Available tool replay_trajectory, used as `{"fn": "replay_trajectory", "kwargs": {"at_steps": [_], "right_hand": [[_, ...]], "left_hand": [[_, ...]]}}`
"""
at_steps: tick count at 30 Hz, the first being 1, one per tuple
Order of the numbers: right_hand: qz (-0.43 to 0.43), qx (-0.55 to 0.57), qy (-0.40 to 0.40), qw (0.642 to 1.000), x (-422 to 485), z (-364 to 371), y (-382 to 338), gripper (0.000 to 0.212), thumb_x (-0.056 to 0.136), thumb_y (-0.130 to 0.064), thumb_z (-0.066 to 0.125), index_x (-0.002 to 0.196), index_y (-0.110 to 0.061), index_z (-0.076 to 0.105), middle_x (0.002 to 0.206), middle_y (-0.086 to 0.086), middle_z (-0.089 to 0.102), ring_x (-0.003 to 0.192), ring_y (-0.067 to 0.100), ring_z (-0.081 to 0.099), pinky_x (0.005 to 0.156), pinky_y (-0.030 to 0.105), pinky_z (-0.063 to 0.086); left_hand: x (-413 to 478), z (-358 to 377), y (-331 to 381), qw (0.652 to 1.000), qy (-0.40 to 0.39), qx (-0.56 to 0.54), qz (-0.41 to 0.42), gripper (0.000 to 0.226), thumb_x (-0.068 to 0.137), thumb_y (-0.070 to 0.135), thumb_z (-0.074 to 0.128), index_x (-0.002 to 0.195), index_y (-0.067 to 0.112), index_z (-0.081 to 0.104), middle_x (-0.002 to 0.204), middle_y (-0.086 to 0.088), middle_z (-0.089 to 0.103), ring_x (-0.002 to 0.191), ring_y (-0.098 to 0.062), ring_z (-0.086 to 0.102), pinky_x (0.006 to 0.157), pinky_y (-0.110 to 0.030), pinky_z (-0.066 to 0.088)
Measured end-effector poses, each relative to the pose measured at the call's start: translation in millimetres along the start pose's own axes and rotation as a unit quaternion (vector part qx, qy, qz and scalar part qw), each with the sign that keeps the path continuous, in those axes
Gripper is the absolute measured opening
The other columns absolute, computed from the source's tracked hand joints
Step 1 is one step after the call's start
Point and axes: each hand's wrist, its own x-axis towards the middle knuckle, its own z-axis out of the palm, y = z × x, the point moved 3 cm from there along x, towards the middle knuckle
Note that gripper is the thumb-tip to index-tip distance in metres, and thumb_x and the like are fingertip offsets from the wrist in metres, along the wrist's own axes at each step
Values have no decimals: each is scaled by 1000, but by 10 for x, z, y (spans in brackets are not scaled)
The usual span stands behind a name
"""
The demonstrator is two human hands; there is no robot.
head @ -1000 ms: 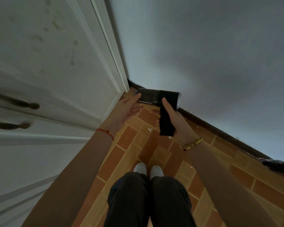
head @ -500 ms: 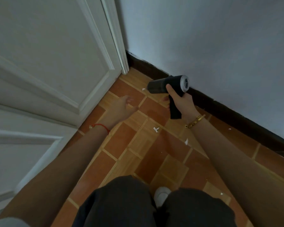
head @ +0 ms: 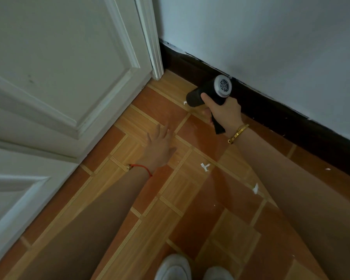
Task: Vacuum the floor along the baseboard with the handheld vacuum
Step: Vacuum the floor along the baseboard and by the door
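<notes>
My right hand (head: pixel 223 113) grips the handle of a black handheld vacuum (head: pixel 207 93) with a grey vented rear cap. Its nozzle end points left and down, just above the floor beside a white scrap (head: pixel 185 102). The dark baseboard (head: pixel 291 118) runs diagonally right behind the vacuum, under a pale wall. My left hand (head: pixel 160 147) hovers over the tiles with fingers spread and holds nothing. More white scraps (head: pixel 205 166) lie on the orange and tan tiled floor (head: pixel 190 199).
A white panelled door (head: pixel 59 77) and its frame (head: pixel 152 47) fill the left side and meet the baseboard at the corner. My white shoes (head: pixel 174 267) stand at the bottom edge. Other paper bits (head: pixel 255 188) lie near my right forearm.
The view has dropped closer to the floor. My right hand has turned the vacuum so its rear cap faces me and its nozzle sits lower by the baseboard. My left hand has pulled back.
</notes>
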Motion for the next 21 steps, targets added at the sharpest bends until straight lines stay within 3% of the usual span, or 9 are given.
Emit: {"fn": "replay_trajectory", "kwargs": {"at_steps": [3, 8, 16, 21], "right_hand": [[-5, -10, 1, 1000, 152, 110, 47, 31, 84, -41, 70, 83, -10, 68, 61, -1, 68, 34, 1, 55, 38, 15, 45], [-20, -33, 7, 999, 289, 242, 130, 33, 84, -41, 71, 91, -9, 67, 65, 0, 68, 36, -3, 56, 37, 11, 42], [-9, -57, -3, 998, 316, 197, 154, 42, 84, -44, 70, 88, -3, 70, 61, 2, 68, 34, 5, 55, 38, 18, 49], [-33, -119, -32, 992, 113, 84, 229, 42, 84, -48, 68, 77, -6, 68, 56, -1, 68, 33, 3, 55, 40, 14, 47]], "left_hand": [[7, 142, -35, 1000, -20, 0, -23, 91, 96, 37, 59, 159, 18, -3, 168, -3, -14, 153, -31, -17, 117, -66, -7], [1, 266, -74, 1000, -4, -5, -24, 104, 90, 35, 67, 158, 20, -10, 167, 1, -20, 152, -27, -23, 117, -63, -13], [11, 332, -98, 1000, 11, -15, -19, 104, 90, 32, 67, 158, 21, -10, 166, 2, -22, 151, -27, -24, 120, -61, -9], [5, 325, -94, 1000, 3, -18, -19, 103, 91, 32, 67, 158, 21, -10, 166, 2, -21, 152, -28, -23, 120, -62, -7]]}}
